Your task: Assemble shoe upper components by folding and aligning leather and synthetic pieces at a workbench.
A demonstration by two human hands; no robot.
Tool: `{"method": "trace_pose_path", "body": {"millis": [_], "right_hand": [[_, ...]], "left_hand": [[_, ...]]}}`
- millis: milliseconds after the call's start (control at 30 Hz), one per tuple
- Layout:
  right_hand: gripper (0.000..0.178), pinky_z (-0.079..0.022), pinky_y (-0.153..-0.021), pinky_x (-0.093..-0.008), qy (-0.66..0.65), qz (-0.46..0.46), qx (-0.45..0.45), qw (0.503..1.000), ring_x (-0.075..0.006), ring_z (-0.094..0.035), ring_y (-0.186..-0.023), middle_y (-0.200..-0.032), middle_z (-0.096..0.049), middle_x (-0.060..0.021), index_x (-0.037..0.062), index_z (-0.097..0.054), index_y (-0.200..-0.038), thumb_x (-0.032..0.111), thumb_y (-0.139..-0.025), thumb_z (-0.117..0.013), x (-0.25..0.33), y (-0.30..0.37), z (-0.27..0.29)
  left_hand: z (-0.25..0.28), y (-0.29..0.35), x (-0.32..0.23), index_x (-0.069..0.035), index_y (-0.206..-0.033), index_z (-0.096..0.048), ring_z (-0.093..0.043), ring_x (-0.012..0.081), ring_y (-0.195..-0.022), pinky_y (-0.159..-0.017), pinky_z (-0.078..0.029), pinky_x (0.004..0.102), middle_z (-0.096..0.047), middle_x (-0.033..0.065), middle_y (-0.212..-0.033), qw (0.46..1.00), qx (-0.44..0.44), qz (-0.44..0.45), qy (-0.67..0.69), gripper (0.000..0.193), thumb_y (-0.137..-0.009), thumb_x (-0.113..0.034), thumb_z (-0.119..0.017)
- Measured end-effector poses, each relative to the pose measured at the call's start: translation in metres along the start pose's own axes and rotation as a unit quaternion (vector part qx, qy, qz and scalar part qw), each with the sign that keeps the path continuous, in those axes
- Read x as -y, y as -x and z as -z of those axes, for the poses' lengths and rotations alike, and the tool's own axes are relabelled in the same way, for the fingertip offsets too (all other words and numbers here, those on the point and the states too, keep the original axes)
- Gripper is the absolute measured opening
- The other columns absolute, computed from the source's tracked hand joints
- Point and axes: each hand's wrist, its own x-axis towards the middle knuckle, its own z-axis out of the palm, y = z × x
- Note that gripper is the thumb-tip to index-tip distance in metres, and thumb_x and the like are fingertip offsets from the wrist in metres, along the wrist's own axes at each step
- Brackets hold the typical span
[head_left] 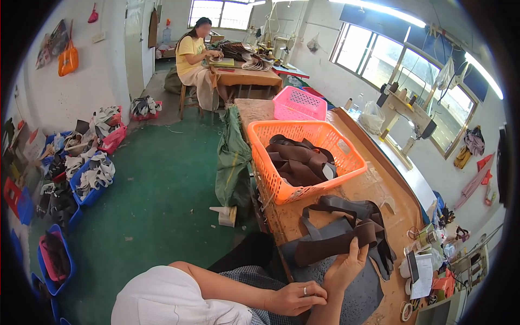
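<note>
My right hand (346, 266) is raised over the bench, thumb and fingers closed on a dark brown leather-like strip (330, 245). The strip stretches left from the fingers and curls over at its right end. My left hand (301, 298), with a ring on one finger, lies against my right wrist. Its fingers are curled in, and what they pinch, if anything, is hidden. Under the strip is a dark grey speckled sheet (352, 295). Black and grey cut pieces (379, 216) lie loosely just beyond the strip.
An orange basket (262, 162) of brown pieces stands on the bench (398, 203), a pink basket (299, 103) behind it. Tools and tape crowd the right. A green sack (233, 162) hangs at the left edge. Blue bins (92, 196) line the floor; another person (192, 57) sits working farther back.
</note>
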Motion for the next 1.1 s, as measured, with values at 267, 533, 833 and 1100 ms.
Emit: {"method": "trace_pose_path", "body": {"millis": [267,533,833,1100], "right_hand": [[0.023,-0.052,-0.079,-0.0247,0.003,0.003,-0.008,1.000,-0.0112,-0.063,-0.090,-0.105,-0.065,-0.0033,0.0037,-0.060,-0.120,0.006,-0.097,-0.057,-0.0015,-0.0011,0.0010],[0.022,-0.052,-0.079,-0.0248,0.000,0.002,-0.005,1.000,-0.0112,-0.063,-0.090,-0.104,-0.065,-0.0029,0.0044,-0.061,-0.118,0.005,-0.096,-0.057,-0.0021,-0.0013,0.0025],[0.026,-0.052,-0.081,-0.0246,-0.007,0.003,-0.006,1.000,-0.0116,-0.063,-0.092,-0.106,-0.065,-0.0037,0.0035,-0.060,-0.121,0.005,-0.096,-0.058,-0.0034,-0.0015,0.0050],[0.025,-0.051,-0.081,-0.0252,-0.002,0.003,-0.014,1.000,-0.0116,-0.062,-0.090,-0.104,-0.065,-0.0036,0.0040,-0.061,-0.120,0.005,-0.096,-0.058,0.0021,0.0016,0.0057]], "left_hand": [[-0.0026,0.0019,0.0024,0.000,-0.109,-0.058,-0.058,0.0321,-0.091,-0.075,-0.051,0.0371,-0.055,0.0147,-0.108,1.000,-0.002,-0.002,-0.004,0.028,-0.082,0.007,-0.060],[-0.0025,0.0012,0.0020,0.000,-0.110,-0.058,-0.058,0.0322,-0.092,-0.075,-0.051,0.0375,-0.055,0.0147,-0.108,1.000,-0.004,0.005,0.001,0.027,-0.083,0.006,-0.060],[-0.0033,0.0002,0.0016,0.000,-0.109,-0.058,-0.058,0.0314,-0.091,-0.074,-0.051,0.0371,-0.055,0.0140,-0.108,1.000,-0.004,0.001,-0.006,0.028,-0.082,0.006,-0.060],[-0.0051,0.0006,-0.0008,0.000,-0.108,-0.058,-0.059,0.0306,-0.091,-0.075,-0.052,0.0363,-0.055,0.0131,-0.107,1.000,0.004,0.000,-0.002,0.028,-0.081,0.007,-0.060]]}}
